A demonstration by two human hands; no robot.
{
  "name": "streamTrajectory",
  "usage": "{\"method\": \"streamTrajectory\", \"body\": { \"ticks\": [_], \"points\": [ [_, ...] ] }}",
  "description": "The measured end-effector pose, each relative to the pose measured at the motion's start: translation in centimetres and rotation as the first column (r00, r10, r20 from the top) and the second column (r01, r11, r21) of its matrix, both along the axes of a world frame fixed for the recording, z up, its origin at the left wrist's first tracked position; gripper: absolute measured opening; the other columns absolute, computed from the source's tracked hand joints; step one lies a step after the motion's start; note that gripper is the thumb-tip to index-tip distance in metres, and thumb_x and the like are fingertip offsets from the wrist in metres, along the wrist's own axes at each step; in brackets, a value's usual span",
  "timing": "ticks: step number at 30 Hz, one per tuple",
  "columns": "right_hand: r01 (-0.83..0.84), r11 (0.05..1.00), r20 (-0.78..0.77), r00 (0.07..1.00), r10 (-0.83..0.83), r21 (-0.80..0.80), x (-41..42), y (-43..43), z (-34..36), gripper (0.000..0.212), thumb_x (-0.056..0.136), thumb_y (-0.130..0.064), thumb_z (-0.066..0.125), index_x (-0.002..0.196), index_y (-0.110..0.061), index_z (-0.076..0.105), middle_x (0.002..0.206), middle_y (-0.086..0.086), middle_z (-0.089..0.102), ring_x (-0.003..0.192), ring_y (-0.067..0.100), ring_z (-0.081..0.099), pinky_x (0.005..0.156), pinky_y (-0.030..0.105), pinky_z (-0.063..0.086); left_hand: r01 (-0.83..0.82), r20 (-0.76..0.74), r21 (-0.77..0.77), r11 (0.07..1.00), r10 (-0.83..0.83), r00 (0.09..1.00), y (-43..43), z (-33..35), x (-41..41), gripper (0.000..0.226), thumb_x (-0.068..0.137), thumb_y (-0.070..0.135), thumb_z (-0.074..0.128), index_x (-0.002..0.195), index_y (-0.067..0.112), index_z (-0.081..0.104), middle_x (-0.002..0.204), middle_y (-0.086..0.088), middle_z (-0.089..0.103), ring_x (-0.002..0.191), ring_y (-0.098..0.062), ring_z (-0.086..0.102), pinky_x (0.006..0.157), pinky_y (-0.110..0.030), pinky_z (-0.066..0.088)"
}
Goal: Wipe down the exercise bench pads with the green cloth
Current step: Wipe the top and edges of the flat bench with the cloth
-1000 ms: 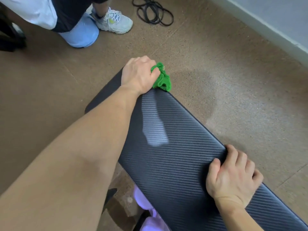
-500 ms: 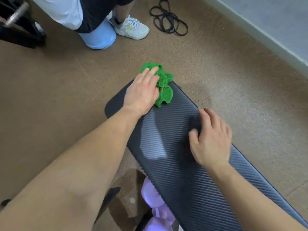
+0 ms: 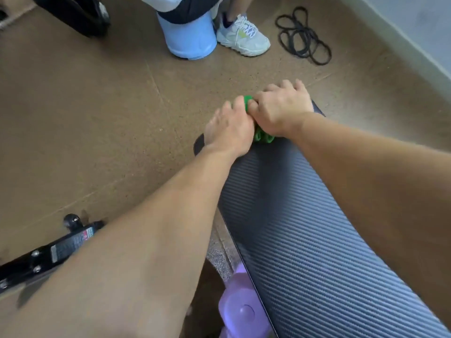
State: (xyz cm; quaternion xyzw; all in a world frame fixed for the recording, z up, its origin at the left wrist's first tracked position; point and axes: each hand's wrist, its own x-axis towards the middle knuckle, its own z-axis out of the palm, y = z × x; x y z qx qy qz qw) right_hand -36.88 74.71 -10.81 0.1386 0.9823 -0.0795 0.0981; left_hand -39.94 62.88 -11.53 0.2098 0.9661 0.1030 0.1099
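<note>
Both my hands are out at the far end of the bench pad now, side by side and touching. The green cloth is bunched between and under them, right on the end of the pad; only a bit of green peeps out by my knuckles and another bit near my wrists. My right hand has its fingers curled down over the bundle, thumb tucked against it, gripping. My left hand lies flatter, fingers stretched forward, pressing on the cloth's left side. The ribbed dark pad runs back toward me under both forearms. Beyond, on the brown floor, a pale sneaker beside a blue stool, and a tangle of black bands.
</note>
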Motion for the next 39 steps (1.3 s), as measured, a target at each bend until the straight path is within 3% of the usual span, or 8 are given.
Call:
{"method": "streamTrajectory", "body": {
  "ticks": [5,7,10,15,24,29,33,39],
  "points": [
    [0.176,0.984,-0.090,0.981,-0.174,0.015,1.0,3.7,2.1,0.043,0.092,-0.034,0.043,0.132,-0.021,0.054,0.135,0.012,0.051,0.126,0.038,0.045,0.097,0.049,0.042,0.174,0.042,0.103,0.979,-0.179,0.983,3.5,0.6,-0.1,0.042,0.100,0.039,0.036,0.137,0.019,0.042,0.134,-0.011,0.054,0.123,-0.036,0.051,0.096,-0.044,0.039],
    [0.050,0.988,-0.185,0.980,-0.077,-0.146,0.8,2.5,2.1,0.052,0.089,-0.025,0.045,0.142,-0.021,0.044,0.141,0.011,0.049,0.127,0.037,0.046,0.100,0.047,0.043,0.154,0.069,0.109,0.982,-0.162,0.984,2.5,1.2,-0.3,0.043,0.098,0.037,0.041,0.136,0.016,0.043,0.134,-0.013,0.055,0.122,-0.039,0.052,0.094,-0.045,0.040],
    [-0.091,0.941,-0.058,0.995,0.076,-0.326,-0.9,-1.4,1.4,0.035,0.097,-0.026,0.031,0.126,-0.016,0.050,0.134,0.012,0.057,0.126,0.031,0.050,0.111,0.044,0.031,0.085,0.071,0.031,0.996,-0.087,0.994,-1.8,1.7,-1.2,0.035,0.096,0.029,0.038,0.126,0.015,0.048,0.128,-0.014,0.058,0.117,-0.038,0.055,0.086,-0.042,0.041],
    [-0.221,0.936,0.051,0.968,0.244,-0.275,-2.2,-5.0,0.7,0.034,0.099,-0.032,0.015,0.111,-0.024,0.045,0.128,0.010,0.059,0.127,0.027,0.050,0.120,0.055,0.003,-0.066,0.076,-0.002,0.998,0.066,0.995,-5.6,1.8,-0.7,0.029,0.095,0.022,0.034,0.115,0.018,0.053,0.121,-0.015,0.063,0.107,-0.038,0.057,0.078,-0.038,0.040],
    [0.029,0.997,0.075,0.997,-0.023,-0.073,-1.8,6.5,1.5,0.052,0.099,-0.040,0.022,0.120,-0.011,0.060,0.130,0.020,0.058,0.120,0.038,0.053,0.097,0.047,0.038,0.033,0.198,0.012,0.999,-0.035,0.980,6.7,1.1,-2.3,0.041,0.101,0.036,0.027,0.128,0.016,0.049,0.134,-0.014,0.055,0.117,-0.035,0.053,0.083,-0.038,0.034],
    [-0.077,0.993,0.044,0.996,0.082,-0.090,-1.7,2.8,1.0,0.044,0.101,-0.030,0.022,0.117,-0.014,0.060,0.129,0.014,0.060,0.124,0.036,0.051,0.115,0.053,0.021,0.039,0.153,0.041,0.998,-0.045,0.987,1.3,1.0,-2.4,0.037,0.098,0.046,0.033,0.119,0.021,0.051,0.114,-0.014,0.063,0.094,-0.034,0.056,0.075,-0.041,0.042],
    [-0.250,0.954,0.036,0.965,0.259,-0.164,-1.6,-3.1,-0.1,0.048,0.100,-0.035,0.016,0.125,-0.022,0.056,0.130,0.005,0.061,0.127,0.032,0.049,0.117,0.059,0.006,-0.054,0.060,-0.070,0.996,0.058,0.996,-5.3,1.2,-1.6,0.037,0.100,0.042,0.033,0.127,0.023,0.050,0.118,-0.025,0.062,0.103,-0.045,0.058,0.083,-0.045,0.046],
    [-0.103,0.983,-0.060,0.994,0.095,-0.155,-1.1,3.8,-0.2,0.047,0.104,-0.041,0.019,0.123,-0.020,0.057,0.125,0.015,0.062,0.122,0.036,0.052,0.105,0.048,0.033,-0.094,0.126,-0.006,0.996,0.094,0.988,3.2,0.7,-2.2,0.038,0.100,0.032,0.030,0.128,0.014,0.049,0.125,-0.025,0.059,0.110,-0.043,0.055,0.083,-0.042,0.037]
  ]
}}
